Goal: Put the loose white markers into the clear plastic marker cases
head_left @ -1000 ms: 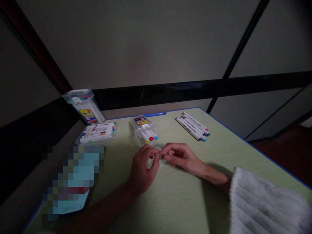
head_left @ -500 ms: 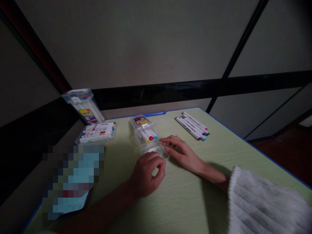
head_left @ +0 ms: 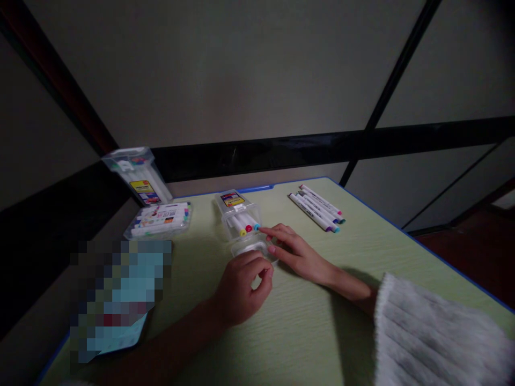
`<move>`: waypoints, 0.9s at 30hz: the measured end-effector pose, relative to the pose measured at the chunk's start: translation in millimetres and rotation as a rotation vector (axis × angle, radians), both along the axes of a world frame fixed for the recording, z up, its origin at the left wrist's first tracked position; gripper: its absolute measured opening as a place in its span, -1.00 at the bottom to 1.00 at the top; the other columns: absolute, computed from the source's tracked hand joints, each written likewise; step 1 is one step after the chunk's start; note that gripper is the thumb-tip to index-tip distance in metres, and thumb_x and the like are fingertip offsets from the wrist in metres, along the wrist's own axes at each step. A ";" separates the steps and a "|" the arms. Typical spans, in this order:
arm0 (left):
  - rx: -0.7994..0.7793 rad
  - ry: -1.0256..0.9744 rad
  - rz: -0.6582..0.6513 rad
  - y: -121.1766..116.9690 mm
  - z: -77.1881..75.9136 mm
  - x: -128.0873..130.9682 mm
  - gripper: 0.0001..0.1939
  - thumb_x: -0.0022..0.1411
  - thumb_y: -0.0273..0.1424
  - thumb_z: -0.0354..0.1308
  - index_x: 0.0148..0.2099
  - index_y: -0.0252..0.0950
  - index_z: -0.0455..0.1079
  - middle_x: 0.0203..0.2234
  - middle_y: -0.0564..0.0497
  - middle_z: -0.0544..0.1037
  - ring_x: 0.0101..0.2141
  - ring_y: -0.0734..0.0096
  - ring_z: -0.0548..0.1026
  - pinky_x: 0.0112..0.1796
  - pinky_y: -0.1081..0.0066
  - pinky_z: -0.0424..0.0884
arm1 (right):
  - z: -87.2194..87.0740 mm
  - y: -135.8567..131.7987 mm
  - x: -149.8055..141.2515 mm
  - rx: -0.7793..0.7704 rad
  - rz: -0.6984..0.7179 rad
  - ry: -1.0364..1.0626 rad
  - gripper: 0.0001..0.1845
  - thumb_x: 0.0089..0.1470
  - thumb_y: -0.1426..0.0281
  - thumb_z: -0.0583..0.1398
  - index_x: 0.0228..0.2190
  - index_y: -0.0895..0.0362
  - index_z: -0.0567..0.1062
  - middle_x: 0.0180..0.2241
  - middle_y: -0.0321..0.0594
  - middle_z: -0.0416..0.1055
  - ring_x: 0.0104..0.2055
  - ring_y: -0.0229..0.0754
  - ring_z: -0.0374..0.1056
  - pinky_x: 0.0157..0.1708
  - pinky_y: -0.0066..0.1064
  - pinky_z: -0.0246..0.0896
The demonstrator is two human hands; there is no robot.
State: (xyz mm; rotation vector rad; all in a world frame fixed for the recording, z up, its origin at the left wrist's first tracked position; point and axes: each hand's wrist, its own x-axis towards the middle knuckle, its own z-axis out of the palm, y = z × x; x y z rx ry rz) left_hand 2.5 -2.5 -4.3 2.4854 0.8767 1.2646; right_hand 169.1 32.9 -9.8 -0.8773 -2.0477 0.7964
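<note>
A clear plastic marker case (head_left: 225,221) lies on its side in the middle of the table, its flap lid (head_left: 263,253) folded open toward me. Yellow-, red- and blue-capped markers (head_left: 248,228) show at its mouth. My right hand (head_left: 295,249) is open with its fingers stretched out. Its index fingertip is at the blue cap, apparently touching it, and its thumb is by the lid's right edge. Just in front of the lid, my left hand (head_left: 245,287) is curled closed, thumb and index finger forming a ring. Nothing shows in it.
Several white markers (head_left: 316,209) lie at the right of the table (head_left: 306,332). At the back left stand an upright clear marker case (head_left: 139,174) and a flat marker pack (head_left: 161,220). A blurred-out phone-like object (head_left: 132,289) lies front left. A wall (head_left: 241,80) rises behind.
My right hand has moved slightly up and left, bringing its index fingertip from beside the lid to the blue cap. My left hand has stayed put.
</note>
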 end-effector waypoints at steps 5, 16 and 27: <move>-0.009 -0.005 -0.002 0.3 -0.3 -0.2 -0.81 0.06 -0.63 -0.03 -0.53 -0.31 0.24 -0.65 0.10 0.29 -0.57 0.55 0.25 -0.53 0.54 0.18 | -1.1 0.7 -0.4 -0.006 0.006 0.004 -0.59 0.12 0.43 0.08 0.04 0.10 0.31 -0.27 -0.17 0.27 -0.17 -0.14 0.17 -0.11 -0.23 0.08; -0.014 -0.002 0.004 -0.8 1.2 0.2 -0.81 0.07 -0.62 -0.04 -0.53 -0.31 0.24 -0.65 0.10 0.29 -0.57 0.55 0.25 -0.53 0.53 0.18 | 2.1 -2.4 -0.1 -0.025 -0.013 0.028 -0.60 0.10 0.44 0.10 0.01 0.08 0.35 -0.27 -0.17 0.29 -0.17 -0.14 0.19 -0.11 -0.23 0.08; -0.037 0.001 0.001 -0.8 1.2 -0.5 -0.82 0.05 -0.63 -0.04 -0.52 -0.31 0.25 -0.66 0.10 0.29 -0.58 0.56 0.25 -0.54 0.53 0.17 | 6.6 4.9 8.9 0.113 -0.238 -0.046 -0.88 0.05 0.47 0.09 -0.39 0.19 0.43 -0.45 -0.19 0.30 -0.36 -0.18 0.23 -0.33 -0.34 0.14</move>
